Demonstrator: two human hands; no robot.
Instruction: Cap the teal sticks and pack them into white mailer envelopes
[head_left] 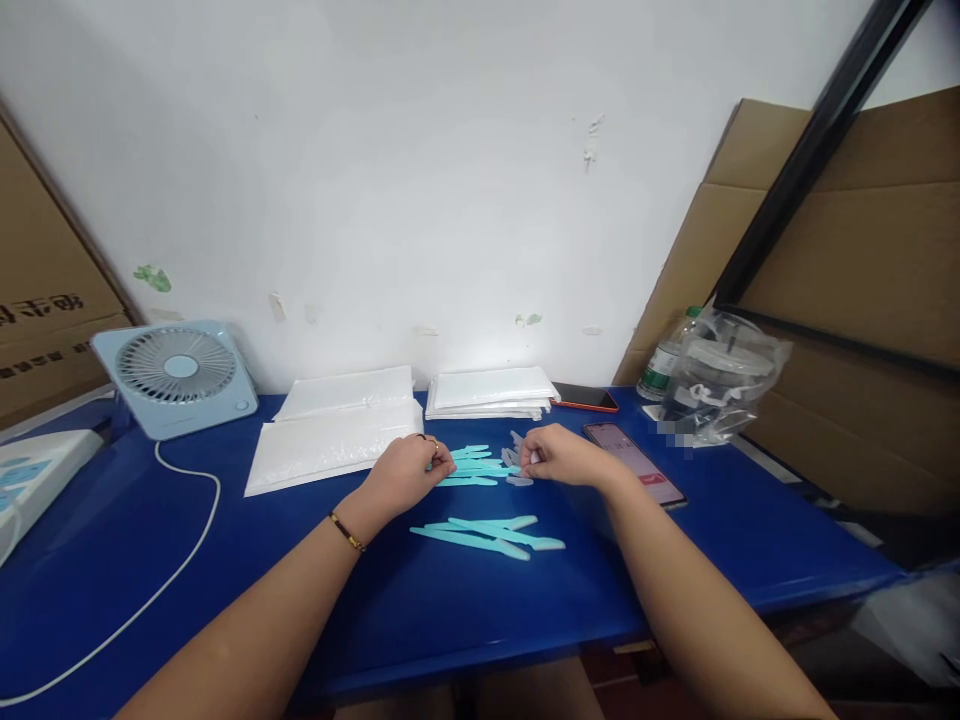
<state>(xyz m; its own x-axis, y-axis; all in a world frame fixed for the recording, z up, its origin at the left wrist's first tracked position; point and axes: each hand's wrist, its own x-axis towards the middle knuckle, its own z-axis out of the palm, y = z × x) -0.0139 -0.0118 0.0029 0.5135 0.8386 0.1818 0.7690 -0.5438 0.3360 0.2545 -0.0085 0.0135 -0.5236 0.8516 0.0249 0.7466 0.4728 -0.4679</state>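
Above a blue tabletop, my left hand is closed in a pinch on the handle end of a turquoise eyebrow razor. My right hand pinches close to the razor's other end; what its fingertips hold is small and mostly hidden. More turquoise razors lie in a loose bunch between the two hands. Small clear blade caps lie beside the right fingertips. Nearer to me, a few turquoise razors lie crossed over each other, with their blade ends to the right.
White padded envelopes and a second white stack lie along the wall. A blue fan with a white cable stands left. Phones lie right, near a bagged cup and a bottle. Cardboard leans behind.
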